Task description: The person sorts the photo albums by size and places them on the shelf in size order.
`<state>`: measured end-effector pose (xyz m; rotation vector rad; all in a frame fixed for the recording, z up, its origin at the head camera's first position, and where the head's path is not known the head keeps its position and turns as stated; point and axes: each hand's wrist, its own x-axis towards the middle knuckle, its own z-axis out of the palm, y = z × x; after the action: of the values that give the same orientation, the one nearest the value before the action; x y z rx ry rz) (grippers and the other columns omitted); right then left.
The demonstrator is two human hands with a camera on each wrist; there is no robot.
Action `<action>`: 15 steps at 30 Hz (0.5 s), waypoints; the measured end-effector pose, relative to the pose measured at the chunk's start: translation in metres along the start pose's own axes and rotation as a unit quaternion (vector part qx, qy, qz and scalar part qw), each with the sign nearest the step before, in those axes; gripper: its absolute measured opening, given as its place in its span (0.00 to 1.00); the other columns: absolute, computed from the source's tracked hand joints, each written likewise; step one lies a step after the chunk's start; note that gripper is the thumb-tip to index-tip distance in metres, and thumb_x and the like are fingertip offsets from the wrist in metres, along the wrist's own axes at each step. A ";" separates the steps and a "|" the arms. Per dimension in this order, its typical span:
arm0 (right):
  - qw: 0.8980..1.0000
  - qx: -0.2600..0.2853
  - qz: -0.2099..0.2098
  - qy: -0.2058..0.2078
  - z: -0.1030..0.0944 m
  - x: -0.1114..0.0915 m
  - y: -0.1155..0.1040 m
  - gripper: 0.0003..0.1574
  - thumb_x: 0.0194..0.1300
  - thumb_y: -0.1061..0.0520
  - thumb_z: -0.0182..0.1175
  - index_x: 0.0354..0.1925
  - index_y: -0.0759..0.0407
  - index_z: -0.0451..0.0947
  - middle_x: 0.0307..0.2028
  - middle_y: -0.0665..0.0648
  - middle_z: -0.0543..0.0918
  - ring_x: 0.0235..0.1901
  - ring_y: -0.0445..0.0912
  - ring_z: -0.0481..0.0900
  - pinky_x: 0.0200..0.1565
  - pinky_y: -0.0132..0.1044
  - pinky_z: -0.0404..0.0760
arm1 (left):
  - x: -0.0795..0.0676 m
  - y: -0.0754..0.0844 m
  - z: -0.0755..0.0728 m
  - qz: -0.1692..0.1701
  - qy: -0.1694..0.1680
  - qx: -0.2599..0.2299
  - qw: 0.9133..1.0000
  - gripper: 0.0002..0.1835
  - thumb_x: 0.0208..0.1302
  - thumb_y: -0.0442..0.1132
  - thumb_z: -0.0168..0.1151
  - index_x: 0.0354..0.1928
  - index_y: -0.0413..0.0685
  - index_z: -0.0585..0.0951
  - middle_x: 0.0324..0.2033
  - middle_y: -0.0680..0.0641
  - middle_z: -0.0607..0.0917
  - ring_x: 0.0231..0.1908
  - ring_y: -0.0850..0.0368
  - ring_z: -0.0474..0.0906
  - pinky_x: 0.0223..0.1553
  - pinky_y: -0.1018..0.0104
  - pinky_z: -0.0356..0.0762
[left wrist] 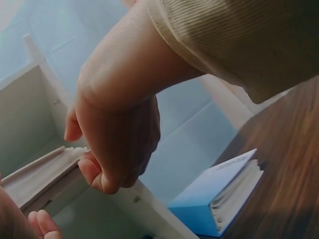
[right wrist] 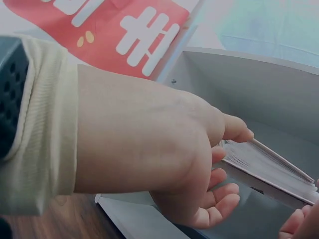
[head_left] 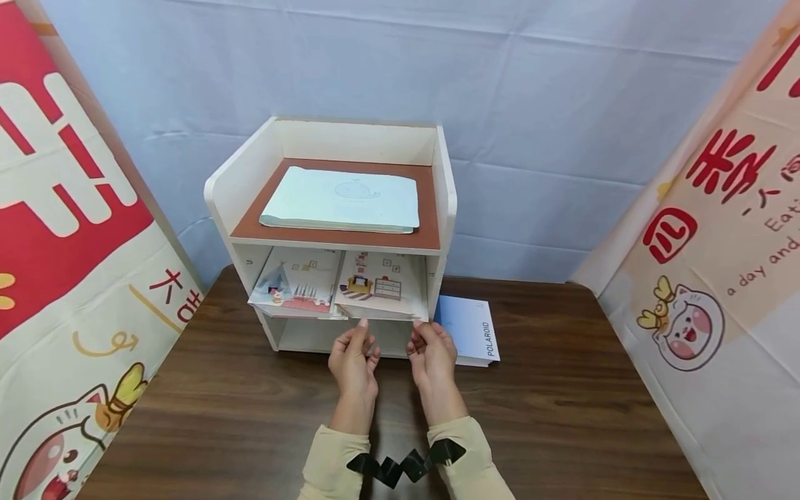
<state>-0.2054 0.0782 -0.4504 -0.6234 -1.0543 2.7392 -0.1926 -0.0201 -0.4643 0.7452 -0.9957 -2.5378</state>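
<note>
A white album with a yellow vehicle and building drawn on its cover lies flat on the right of the shelf unit's middle level. At its front edge, my left hand pinches the left corner. The right wrist view shows that hand's thumb on the cover and a finger below. My right hand holds the right front corner between thumb and curled forefinger, its fingertips right at the edge. Page edges show between the covers. Beside it on the left lies a second illustrated album, apart from both hands.
The white shelf unit stands on a dark wood table. A pale blue pad with a whale drawing lies on its brown top. Right of the unit is a blue and white POLAROID album. Printed banners flank the table.
</note>
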 end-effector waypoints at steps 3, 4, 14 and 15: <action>1.000 -0.015 0.004 -0.008 -0.004 -0.004 -0.001 0.27 0.58 0.72 0.55 0.49 0.60 0.52 0.28 0.55 0.70 0.25 0.42 0.68 0.28 0.30 0.66 | -0.002 -0.001 -0.004 -0.002 -0.006 0.006 1.000 0.13 0.54 0.40 0.69 0.29 0.46 0.72 0.28 0.48 0.76 0.26 0.58 0.75 0.26 0.67 0.74; 1.000 -0.024 0.005 -0.010 -0.005 -0.005 -0.002 0.28 0.57 0.72 0.55 0.49 0.60 0.52 0.28 0.55 0.70 0.26 0.42 0.68 0.28 0.30 0.66 | -0.002 -0.001 -0.005 0.001 -0.011 0.008 1.000 0.12 0.55 0.40 0.68 0.29 0.46 0.72 0.30 0.48 0.76 0.27 0.58 0.75 0.26 0.67 0.74; 0.948 -0.297 -0.061 -0.091 -0.029 -0.017 -0.015 0.24 0.54 0.69 0.56 0.50 0.69 0.62 0.27 0.53 0.79 0.26 0.42 0.75 0.26 0.33 0.72 | -0.013 0.001 -0.020 0.038 -0.124 0.175 0.976 0.09 0.61 0.33 0.59 0.41 0.37 0.76 0.32 0.42 0.79 0.31 0.54 0.77 0.29 0.66 0.77; 0.938 -0.324 -0.070 -0.104 -0.032 -0.017 -0.017 0.23 0.54 0.69 0.56 0.50 0.69 0.63 0.28 0.54 0.79 0.26 0.42 0.75 0.27 0.34 0.73 | -0.013 0.000 -0.022 0.045 -0.133 0.194 0.971 0.09 0.61 0.33 0.59 0.42 0.37 0.76 0.32 0.42 0.79 0.31 0.54 0.77 0.30 0.65 0.77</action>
<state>-0.1768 0.1057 -0.4547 -0.3039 -1.9937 2.3397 -0.1694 -0.0262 -0.4732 0.4429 -1.6075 -2.4339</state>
